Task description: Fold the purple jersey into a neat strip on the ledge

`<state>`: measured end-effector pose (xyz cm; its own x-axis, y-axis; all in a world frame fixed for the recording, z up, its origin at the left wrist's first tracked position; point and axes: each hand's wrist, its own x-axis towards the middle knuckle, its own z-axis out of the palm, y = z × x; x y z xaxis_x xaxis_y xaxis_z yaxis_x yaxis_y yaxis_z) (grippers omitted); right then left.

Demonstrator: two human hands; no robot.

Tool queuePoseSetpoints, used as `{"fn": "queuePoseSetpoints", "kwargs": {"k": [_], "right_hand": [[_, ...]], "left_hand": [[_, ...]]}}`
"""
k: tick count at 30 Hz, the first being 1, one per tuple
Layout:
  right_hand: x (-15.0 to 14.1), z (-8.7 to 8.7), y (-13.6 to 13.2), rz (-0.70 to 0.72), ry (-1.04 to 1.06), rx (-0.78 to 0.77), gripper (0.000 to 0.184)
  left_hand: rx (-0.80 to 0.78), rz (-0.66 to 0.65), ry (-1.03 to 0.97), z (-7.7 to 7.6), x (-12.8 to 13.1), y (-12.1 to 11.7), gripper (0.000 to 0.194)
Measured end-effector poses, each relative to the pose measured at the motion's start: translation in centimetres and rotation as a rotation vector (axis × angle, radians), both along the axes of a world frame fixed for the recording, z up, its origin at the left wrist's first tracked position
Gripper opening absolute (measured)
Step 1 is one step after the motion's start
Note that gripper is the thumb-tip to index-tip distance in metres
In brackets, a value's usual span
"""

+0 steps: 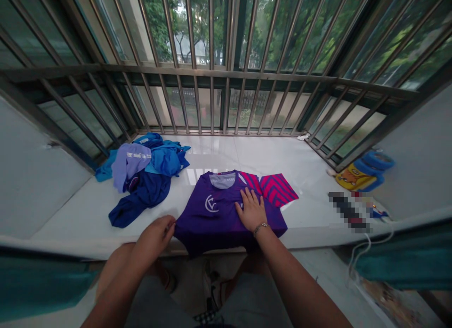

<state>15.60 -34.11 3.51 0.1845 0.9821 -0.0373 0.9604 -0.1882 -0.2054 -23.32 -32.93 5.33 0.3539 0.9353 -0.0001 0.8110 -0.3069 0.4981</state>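
Here's the shirt on the near edge of the sill, collar towards the far edge, length running near to far, left hand pinching its side, right hand flat on it, fingers apart

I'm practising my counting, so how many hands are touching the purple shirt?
2. The left hand pinches the edge of the purple shirt, and the right hand lies spread on its front. Both show plainly; neither is hidden.

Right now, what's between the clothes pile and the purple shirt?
Head view: only a bare strip of glossy white ledge separates the clothes pile from the purple shirt.
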Motion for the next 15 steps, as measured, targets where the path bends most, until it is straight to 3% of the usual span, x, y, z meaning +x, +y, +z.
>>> {"fn": "queuePoseSetpoints", "kwargs": {"k": [4,9,12,15], "right_hand": [[0.0,0.0,0.0,-0.002,-0.01,-0.009,0.072],[-0.1,0.1,0.5,-0.005,-0.027,-0.029,0.073],[-0.2,0.1,1.4,-0.005,-0.023,-0.03,0.074],[-0.2,0.0,2.6,-0.01,-0.02,-0.037,0.074]], "left_hand": [[0.014,0.032,0.017,-0.3,-0.8,0.4,0.02],[0.119,0.048,-0.025,-1.3,-0.7,0.3,0.03],[0.172,-0.064,-0.024,-2.1,0.0,0.4,0.049],[0.133,-0.153,0.094,-2.9,0.9,1.3,0.049]]}}
